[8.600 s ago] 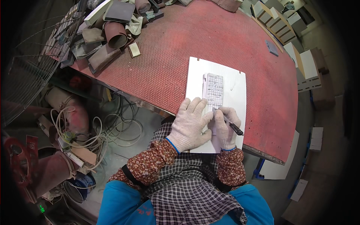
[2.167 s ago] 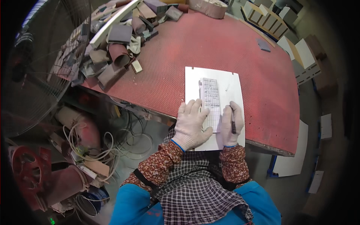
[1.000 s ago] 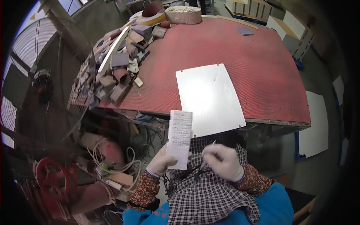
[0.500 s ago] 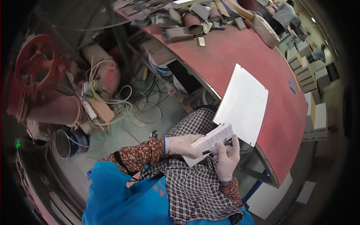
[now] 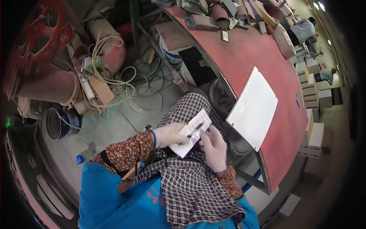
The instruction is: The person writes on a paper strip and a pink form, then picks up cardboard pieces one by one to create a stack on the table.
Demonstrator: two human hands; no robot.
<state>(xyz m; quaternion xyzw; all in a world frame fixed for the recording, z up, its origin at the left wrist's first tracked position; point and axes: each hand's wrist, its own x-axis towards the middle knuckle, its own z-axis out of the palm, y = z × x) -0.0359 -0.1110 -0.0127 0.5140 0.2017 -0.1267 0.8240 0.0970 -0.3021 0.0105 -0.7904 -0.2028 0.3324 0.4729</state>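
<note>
Panel (image 5: 254,108) on tbl (image 5: 234,53) nr notepad (image 5: 191,127)

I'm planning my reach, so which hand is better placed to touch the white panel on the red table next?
Probably your right hand: it is nearer the white panel, while your left hand grips the notepad.

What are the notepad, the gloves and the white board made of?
The notepad seems matt paper: its white sheet looks thin and flat. The gloves look like soft, likely knitted cloth: they fit closely, without shine. The white board has a smooth, even face, perhaps painted wood or plastic; I can't tell which.
</note>
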